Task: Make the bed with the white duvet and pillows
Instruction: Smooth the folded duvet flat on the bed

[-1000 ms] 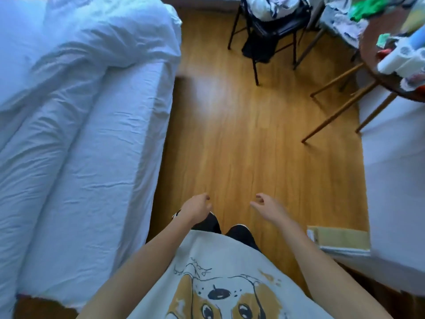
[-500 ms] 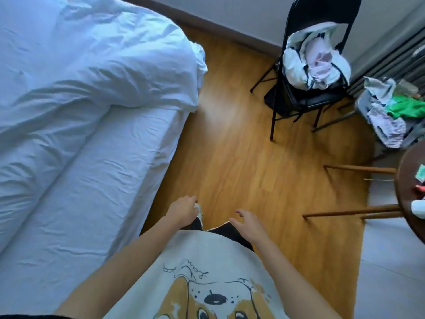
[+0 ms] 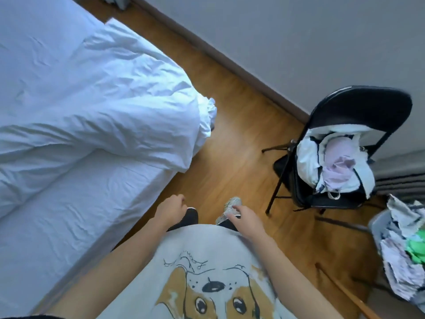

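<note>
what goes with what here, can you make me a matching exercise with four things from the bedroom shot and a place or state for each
Things:
1. duvet
2. folding chair
3. left hand
4. bed sheet

Places or states:
A. black, by the wall, with a bundle of clothes on its seat
B. bare and wrinkled, along the near part of the mattress
C. white, bunched up, with a corner hanging over the bed's edge
D. loosely curled, holding nothing, above the floor beside the bed

Pairs: 1-C, 2-A, 3-D, 4-B
</note>
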`<state>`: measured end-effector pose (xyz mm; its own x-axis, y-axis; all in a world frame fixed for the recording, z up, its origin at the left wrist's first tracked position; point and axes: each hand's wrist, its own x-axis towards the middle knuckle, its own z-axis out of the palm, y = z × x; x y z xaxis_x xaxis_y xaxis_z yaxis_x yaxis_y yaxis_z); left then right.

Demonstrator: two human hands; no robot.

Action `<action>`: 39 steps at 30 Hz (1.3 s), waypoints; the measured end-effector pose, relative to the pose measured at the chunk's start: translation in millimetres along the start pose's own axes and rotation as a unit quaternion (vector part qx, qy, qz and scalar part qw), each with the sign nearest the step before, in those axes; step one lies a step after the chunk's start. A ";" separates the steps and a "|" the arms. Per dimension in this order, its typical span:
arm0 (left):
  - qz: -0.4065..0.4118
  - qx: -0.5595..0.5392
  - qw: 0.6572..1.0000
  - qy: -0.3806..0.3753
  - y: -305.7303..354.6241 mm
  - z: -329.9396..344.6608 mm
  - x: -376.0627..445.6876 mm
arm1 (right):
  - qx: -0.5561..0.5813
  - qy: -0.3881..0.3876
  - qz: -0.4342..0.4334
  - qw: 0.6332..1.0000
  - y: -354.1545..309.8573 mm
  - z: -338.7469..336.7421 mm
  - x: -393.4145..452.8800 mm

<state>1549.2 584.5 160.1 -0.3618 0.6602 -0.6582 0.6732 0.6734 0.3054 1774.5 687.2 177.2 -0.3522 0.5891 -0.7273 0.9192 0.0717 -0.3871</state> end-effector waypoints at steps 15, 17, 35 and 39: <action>-0.180 -0.173 0.968 0.028 131.4 -98.0 213.0 | -0.203 -0.054 -0.161 0.964 -107.1 -279.8 268.3; -0.192 -0.203 0.960 0.038 137.5 -120.9 250.6 | -0.237 -0.069 -0.179 0.952 -138.6 -301.8 303.7; -0.511 -0.557 0.631 0.172 163.5 -235.1 366.4 | -0.590 -0.286 -0.433 0.619 -427.1 -338.1 495.0; -0.609 -0.605 0.484 0.172 211.4 -213.1 371.6 | -0.647 -0.336 -0.523 0.442 -475.7 -300.7 514.4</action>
<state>1419.6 1043.1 126.7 -0.2422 -0.5944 -0.7668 -0.9682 0.1986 0.1519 1208.9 1198.1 157.6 -0.2755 -0.6513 -0.7070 -0.6302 0.6778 -0.3788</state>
